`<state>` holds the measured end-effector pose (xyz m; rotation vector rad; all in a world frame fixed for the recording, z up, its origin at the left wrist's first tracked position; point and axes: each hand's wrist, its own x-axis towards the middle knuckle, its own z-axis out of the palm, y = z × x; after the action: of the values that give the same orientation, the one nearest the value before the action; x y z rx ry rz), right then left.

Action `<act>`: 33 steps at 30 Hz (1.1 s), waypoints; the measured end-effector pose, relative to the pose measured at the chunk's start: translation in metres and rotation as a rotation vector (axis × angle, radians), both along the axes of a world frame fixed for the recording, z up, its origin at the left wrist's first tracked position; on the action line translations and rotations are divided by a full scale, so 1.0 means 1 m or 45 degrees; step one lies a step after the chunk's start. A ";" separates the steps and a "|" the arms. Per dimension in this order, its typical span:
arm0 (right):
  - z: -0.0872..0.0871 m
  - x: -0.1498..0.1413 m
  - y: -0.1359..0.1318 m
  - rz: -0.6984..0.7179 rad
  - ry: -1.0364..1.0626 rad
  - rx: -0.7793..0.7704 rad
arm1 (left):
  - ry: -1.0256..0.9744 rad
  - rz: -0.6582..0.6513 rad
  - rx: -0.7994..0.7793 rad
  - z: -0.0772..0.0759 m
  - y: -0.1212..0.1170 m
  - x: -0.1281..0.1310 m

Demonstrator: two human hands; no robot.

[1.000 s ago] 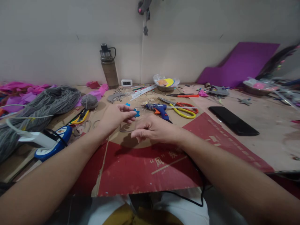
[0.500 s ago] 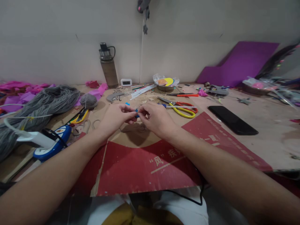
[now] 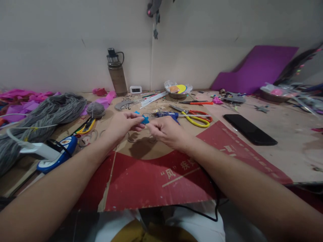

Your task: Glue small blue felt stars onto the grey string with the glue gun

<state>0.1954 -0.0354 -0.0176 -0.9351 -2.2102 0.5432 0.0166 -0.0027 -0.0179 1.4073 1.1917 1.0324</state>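
Between the thumb and fingers of my left hand (image 3: 128, 122) is a small blue star-shaped piece (image 3: 145, 119). My right hand (image 3: 164, 130) is closed in a pinch just to the right of it, slightly apart; whatever its fingertips hold is too small to make out. Another blue piece (image 3: 137, 112) lies behind my left hand. A blue glue gun (image 3: 168, 115) with a white glue stick rests just beyond my right hand. Under both hands is a brown and red cardboard sheet (image 3: 141, 178), with loops of thin grey yarn on it.
Scissors with yellow handles (image 3: 199, 121) and a black phone (image 3: 249, 129) lie to the right. Grey yarn (image 3: 55, 114), a yellow cutter (image 3: 87, 126) and a blue-white power strip (image 3: 58, 154) are at left. A bottle (image 3: 117, 75) stands by the wall.
My hands have parted a little. The right hand has moved down and curled tighter, leaving the blue star in the left fingers and the glue gun more visible.
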 end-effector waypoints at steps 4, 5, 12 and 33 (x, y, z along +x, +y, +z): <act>-0.006 -0.001 0.002 0.039 0.000 0.145 | -0.009 0.003 0.048 0.001 -0.002 0.000; -0.006 0.000 0.003 -0.043 0.057 0.207 | -0.006 -0.004 0.055 0.002 -0.002 0.000; -0.011 0.008 0.015 -0.369 0.339 0.142 | -0.029 -0.026 0.053 0.003 -0.006 0.006; -0.019 0.001 0.017 -0.390 0.278 -0.009 | 0.136 -0.013 0.147 0.005 -0.010 0.007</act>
<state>0.1961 -0.0186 -0.0363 -1.1359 -1.8297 0.4832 0.0234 -0.0130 -0.0133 1.5742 1.2166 1.0437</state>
